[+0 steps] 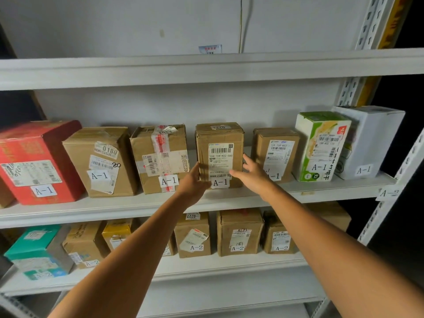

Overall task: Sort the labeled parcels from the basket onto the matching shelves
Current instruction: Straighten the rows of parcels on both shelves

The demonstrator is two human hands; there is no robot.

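A brown cardboard parcel (pixel 219 143) with an A-1 label stands upright on the middle shelf (pixel 229 198), in a row of other A-1 parcels. My left hand (pixel 195 182) grips its lower left edge, thumb on the front. My right hand (pixel 252 172) is at its right side with the fingers spread and straight, touching or just off the box. The basket is out of view.
Beside it stand A-1 parcels: a taped brown box (pixel 160 157) to the left, a brown box (pixel 275 154) to the right, a red box (pixel 36 161), a green-white carton (pixel 321 145). The lower shelf (pixel 206 269) holds several A-2 boxes. The top shelf (pixel 206 70) is bare.
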